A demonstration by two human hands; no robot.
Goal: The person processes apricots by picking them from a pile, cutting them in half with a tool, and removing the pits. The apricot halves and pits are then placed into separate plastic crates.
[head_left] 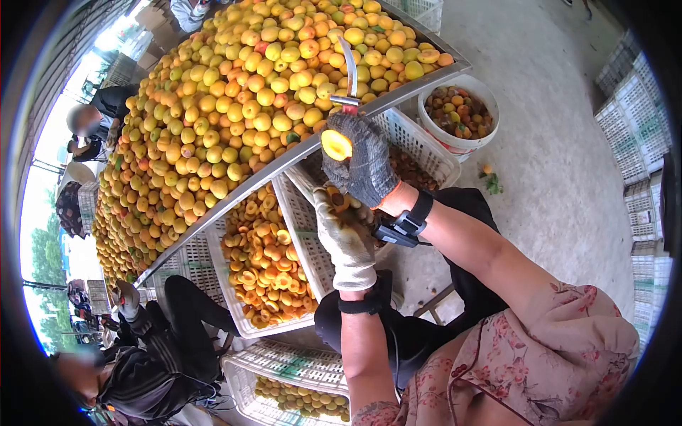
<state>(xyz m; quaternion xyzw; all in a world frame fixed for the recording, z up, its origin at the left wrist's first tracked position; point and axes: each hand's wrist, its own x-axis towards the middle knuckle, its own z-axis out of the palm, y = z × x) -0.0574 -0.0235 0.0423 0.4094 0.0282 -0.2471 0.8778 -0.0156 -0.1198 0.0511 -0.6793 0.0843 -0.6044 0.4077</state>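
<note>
Your floral shirt (pixel 490 355) lies nearest; beyond, your right hand (pixel 361 160) grips a knife (pixel 350 65) and an apricot half (pixel 336 145) beside the tabletop (pixel 419 87), your left hand (pixel 347 238) curled round fruit (pixel 339 201). Careless wrist-turning could nick that left hand.

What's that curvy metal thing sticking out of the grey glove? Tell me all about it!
The curved tool is slim and shiny, metal by its look. At its base sits a short silvery crosspiece, with a bit of red below. The rest is hidden by the grey-gloved right hand gripping it. Its tip points toward the picture's top, in front of the fruit heap; I can't tell whether they touch.
</note>
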